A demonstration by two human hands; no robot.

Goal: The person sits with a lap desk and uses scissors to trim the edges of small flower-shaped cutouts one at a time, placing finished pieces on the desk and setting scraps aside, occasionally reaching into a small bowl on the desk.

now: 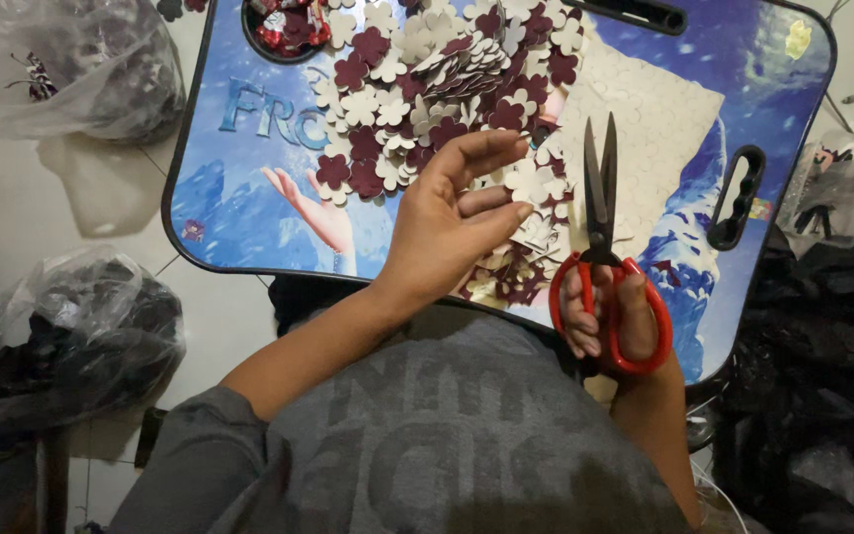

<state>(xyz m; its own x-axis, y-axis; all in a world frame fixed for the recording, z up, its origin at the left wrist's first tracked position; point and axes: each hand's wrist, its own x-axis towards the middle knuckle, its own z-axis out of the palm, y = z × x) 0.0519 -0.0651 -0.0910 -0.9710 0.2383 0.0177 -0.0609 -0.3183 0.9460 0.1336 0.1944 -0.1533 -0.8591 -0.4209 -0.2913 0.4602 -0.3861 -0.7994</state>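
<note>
My right hand (607, 318) grips red-handled scissors (600, 203), fingers through the loops, black blades closed and pointing away from me. My left hand (452, 222) hovers over a heap of cream and maroon flower-shaped cutouts (417, 99), fingers apart, its fingertips touching a cream cutout (529, 181). Whether the fingers pinch that cutout is unclear. Under the blades lies a cream sheet (659, 119) punched with flower-shaped holes. All of this rests on a blue printed lap tray (249, 198).
A round cup holder (284, 28) at the tray's top left holds red scraps. Black handle slots (740, 198) sit at the tray's right and top edges. Clear plastic bags (71, 336) of dark material lie on the tiled floor left; black bags (822, 376) lie right.
</note>
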